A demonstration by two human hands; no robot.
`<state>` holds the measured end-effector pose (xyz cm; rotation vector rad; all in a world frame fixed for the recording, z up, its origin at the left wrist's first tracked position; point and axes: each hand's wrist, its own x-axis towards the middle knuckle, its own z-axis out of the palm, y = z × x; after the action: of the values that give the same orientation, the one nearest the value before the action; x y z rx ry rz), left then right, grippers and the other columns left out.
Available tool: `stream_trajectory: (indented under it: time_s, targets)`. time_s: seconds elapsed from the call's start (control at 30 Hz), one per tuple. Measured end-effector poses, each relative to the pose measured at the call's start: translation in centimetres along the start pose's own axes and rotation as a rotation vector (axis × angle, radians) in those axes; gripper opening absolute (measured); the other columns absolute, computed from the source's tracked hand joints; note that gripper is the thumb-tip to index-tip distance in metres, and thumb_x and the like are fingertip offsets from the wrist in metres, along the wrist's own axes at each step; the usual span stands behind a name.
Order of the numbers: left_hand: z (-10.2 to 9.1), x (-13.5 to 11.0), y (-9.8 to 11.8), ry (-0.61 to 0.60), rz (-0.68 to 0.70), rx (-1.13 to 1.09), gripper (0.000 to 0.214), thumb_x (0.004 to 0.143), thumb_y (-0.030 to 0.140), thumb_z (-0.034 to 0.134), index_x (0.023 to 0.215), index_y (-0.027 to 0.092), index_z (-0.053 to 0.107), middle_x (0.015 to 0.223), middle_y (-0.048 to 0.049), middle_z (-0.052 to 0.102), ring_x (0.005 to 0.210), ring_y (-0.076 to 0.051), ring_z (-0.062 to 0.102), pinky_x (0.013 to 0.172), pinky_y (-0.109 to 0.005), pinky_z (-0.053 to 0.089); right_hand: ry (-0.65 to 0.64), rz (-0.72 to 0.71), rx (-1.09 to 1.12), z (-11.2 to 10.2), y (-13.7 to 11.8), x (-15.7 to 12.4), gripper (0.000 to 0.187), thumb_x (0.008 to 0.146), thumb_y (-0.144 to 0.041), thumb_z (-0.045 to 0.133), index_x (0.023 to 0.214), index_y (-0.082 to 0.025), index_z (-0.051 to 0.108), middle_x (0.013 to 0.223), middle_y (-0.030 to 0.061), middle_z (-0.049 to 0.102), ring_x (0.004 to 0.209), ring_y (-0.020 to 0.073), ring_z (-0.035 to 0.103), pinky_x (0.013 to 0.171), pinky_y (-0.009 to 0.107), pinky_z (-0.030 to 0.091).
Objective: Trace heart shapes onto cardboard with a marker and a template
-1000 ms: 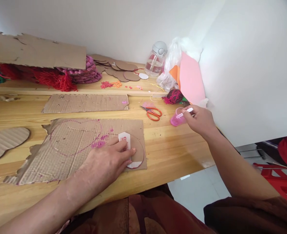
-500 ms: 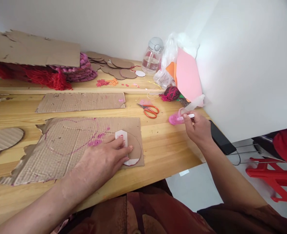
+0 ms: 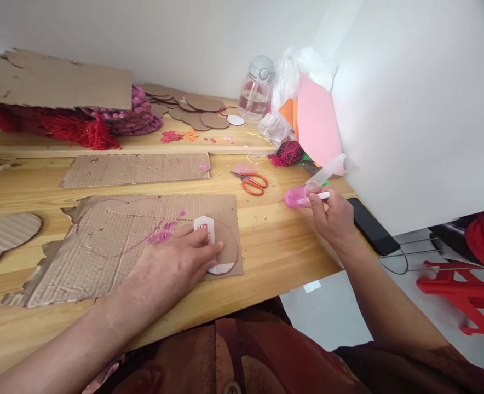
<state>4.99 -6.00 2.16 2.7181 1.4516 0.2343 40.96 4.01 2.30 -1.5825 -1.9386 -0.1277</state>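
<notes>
My left hand [image 3: 175, 260] lies with its fingers spread over a cardboard disc [image 3: 228, 249] that has white printed patches, pressing it against a larger corrugated cardboard sheet [image 3: 114, 235]. Purple outlines and smudges mark that sheet. In my right hand [image 3: 333, 218], thumb and fingers pinch a slim white pen-like stick [image 3: 323, 195]. Its lower end is inside a translucent pink container [image 3: 294, 197] lying tipped on the table, so the tip's shape is hard to make out. Orange-handled scissors [image 3: 253, 182] rest open-bladed between the sheet and the container.
A black phone [image 3: 372, 225] lies at the right table edge. Behind are a cardboard strip [image 3: 137, 169], a yarn ball [image 3: 289, 154], a water bottle [image 3: 255, 101], cut cardboard rounds [image 3: 215, 120], and pink sheets [image 3: 318, 123]. A red stool [image 3: 459, 295] stands below right.
The view has shifted slightly. Both hands stay in nearly the same places, the left on the disc and the right with the white stick in the pink container.
</notes>
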Motion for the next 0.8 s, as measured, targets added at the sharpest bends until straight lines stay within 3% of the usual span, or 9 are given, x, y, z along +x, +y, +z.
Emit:
stream_trajectory:
  time_s: [0.23, 0.53, 0.7, 0.8]
  targets:
    - [-0.1, 0.1, 0.1, -0.007, 0.011, -0.006, 0.028, 0.099, 0.027, 0.063, 0.124, 0.031, 0.074, 0.108, -0.0041, 0.072, 0.101, -0.023, 0.065, 0.068, -0.030, 0.050, 0.027, -0.073, -0.044, 0.3, 0.1, 0.3, 0.026, 0.100, -0.046, 0.045, 0.096, -0.026, 0.060, 0.101, 0.0138, 0.076, 0.099, 0.0301, 0.069, 0.087, 0.044, 0.052]
    - [-0.5, 0.2, 0.2, -0.016, 0.009, 0.020, 0.026, 0.098, 0.027, 0.065, 0.122, 0.031, 0.075, 0.105, -0.0037, 0.072, 0.096, -0.023, 0.066, 0.063, -0.030, 0.047, -0.062, -0.041, -0.126, -0.3, -1.1, 4.3, 0.027, 0.093, -0.045, 0.054, 0.073, -0.026, 0.056, 0.077, 0.0100, 0.070, 0.087, 0.0308, 0.063, 0.082, 0.044, 0.047]
    - [-0.8, 0.2, 0.3, -0.057, 0.002, 0.013, 0.028, 0.101, 0.030, 0.061, 0.126, 0.031, 0.074, 0.105, -0.0053, 0.071, 0.099, -0.025, 0.064, 0.065, -0.030, 0.047, -0.034, -0.019, -0.082, -1.0, -1.6, 5.0, 0.029, 0.094, -0.049, 0.058, 0.081, -0.025, 0.067, 0.082, 0.0111, 0.074, 0.086, 0.0283, 0.066, 0.078, 0.041, 0.046]
    - [-1.0, 0.3, 0.3, -0.080, -0.015, -0.009, 0.028, 0.102, 0.031, 0.061, 0.126, 0.030, 0.074, 0.107, -0.0062, 0.071, 0.100, -0.024, 0.063, 0.070, -0.031, 0.049, 0.059, -0.037, -0.079, -2.5, -1.5, 4.6, 0.030, 0.095, -0.048, 0.060, 0.089, -0.022, 0.073, 0.091, 0.0141, 0.077, 0.099, 0.0338, 0.068, 0.083, 0.045, 0.047]
